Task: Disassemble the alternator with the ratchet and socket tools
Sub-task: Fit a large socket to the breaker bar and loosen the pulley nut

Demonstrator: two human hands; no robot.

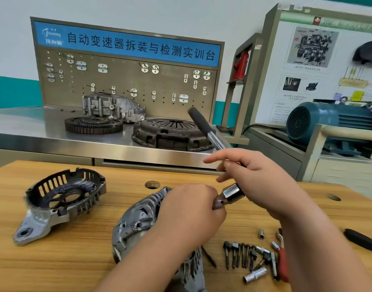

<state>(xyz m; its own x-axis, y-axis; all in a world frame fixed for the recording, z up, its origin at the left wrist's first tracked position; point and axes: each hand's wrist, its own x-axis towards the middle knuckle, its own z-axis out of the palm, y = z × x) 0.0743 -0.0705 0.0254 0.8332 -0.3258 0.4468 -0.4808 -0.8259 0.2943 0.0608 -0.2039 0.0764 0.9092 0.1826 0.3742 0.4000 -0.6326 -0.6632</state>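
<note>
At the pale wooden workbench (54, 260), your grey cast-metal alternator body (136, 224) lies front and centre, half hidden under your left forearm. Your right hand (256, 180) grips the chrome ratchet with its black handle (202, 123) near the head, index finger stretched out. Your left hand (191, 211) pinches a dark knurled piece (217, 203) seated in the shiny chrome socket (233, 193). Behind, a blue banner (138, 44) on the steel pegboard (128, 81) reads 自动变速器拆装与检测实训台. A slotted dark end housing (60, 199) sits apart to the left. Loose bits and small sockets (248, 256) lie beside a red-handled tool (283, 262) to the right.
</note>
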